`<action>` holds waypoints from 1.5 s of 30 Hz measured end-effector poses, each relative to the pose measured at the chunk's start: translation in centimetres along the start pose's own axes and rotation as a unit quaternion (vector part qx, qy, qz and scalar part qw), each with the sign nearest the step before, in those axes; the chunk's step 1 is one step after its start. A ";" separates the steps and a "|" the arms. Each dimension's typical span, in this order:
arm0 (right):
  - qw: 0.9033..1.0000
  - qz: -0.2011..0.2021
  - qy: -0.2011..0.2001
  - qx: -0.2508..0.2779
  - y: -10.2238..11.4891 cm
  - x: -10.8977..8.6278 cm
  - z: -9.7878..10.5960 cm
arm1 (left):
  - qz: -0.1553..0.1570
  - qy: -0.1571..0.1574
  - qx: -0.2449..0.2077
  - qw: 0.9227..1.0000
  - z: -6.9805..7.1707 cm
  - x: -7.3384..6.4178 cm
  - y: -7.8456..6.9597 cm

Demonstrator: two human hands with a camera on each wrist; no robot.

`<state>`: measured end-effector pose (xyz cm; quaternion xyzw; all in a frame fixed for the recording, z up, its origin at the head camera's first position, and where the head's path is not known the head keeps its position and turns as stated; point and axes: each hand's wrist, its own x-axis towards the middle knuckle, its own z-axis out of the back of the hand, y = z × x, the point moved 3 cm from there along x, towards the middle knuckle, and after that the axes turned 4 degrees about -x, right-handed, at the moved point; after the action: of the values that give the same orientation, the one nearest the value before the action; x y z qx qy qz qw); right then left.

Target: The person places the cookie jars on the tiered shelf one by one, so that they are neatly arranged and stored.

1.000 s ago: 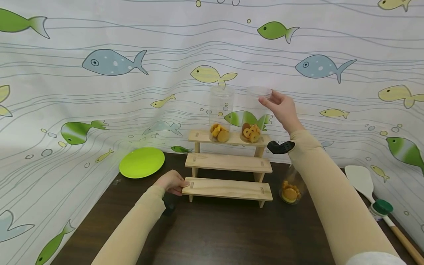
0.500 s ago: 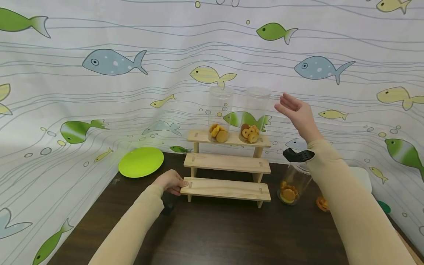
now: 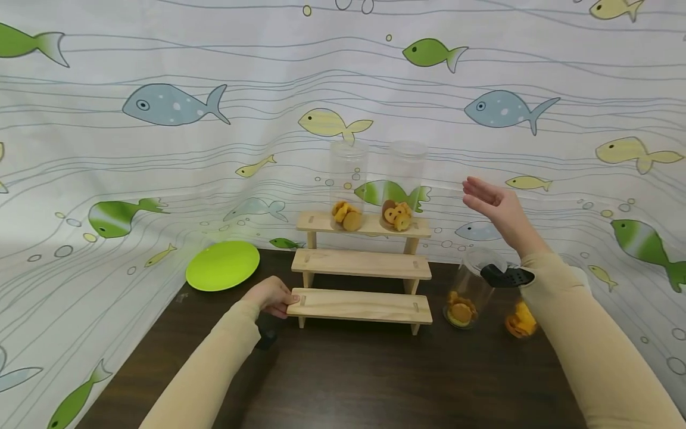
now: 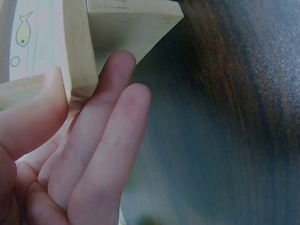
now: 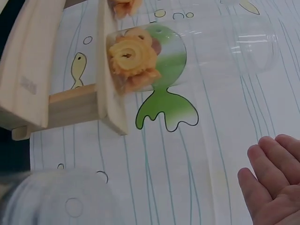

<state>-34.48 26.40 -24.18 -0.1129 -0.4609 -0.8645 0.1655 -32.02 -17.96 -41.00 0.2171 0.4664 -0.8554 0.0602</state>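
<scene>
A three-step wooden rack [image 3: 361, 263] stands on the dark table. My left hand [image 3: 270, 296] pinches the left end of its lowest step, thumb on top and fingers beneath, as the left wrist view shows up close. On the top step stand two clear jars with cookies, a left jar [image 3: 347, 185] and a right jar [image 3: 403, 185]. My right hand [image 3: 498, 205] hovers to the right of them, fingers straight and holding nothing. Below it, on the table, is a third clear jar [image 3: 467, 292] of cookies. In the right wrist view, the right hand [image 5: 276, 183] is apart from the upper jar [image 5: 201, 54].
A lime-green plate [image 3: 222, 266] lies at the back left. Right of the third jar, more orange snacks [image 3: 521, 322] sit partly behind my right forearm. A fish-patterned sheet [image 3: 257, 119] rises behind the table.
My right hand has let go of the right jar on the top step and moved right and down. My left hand keeps its hold on the rack.
</scene>
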 end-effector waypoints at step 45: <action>0.999 -0.032 0.004 -0.016 -8.8 -10.1 -0.6 | 0.009 0.007 -0.019 1.000 0.0 0.2 0.2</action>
<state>-28.65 32.33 -34.70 -0.0967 -0.4497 -0.8772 0.1378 -32.10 -18.01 -41.20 0.2262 0.4808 -0.8444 0.0687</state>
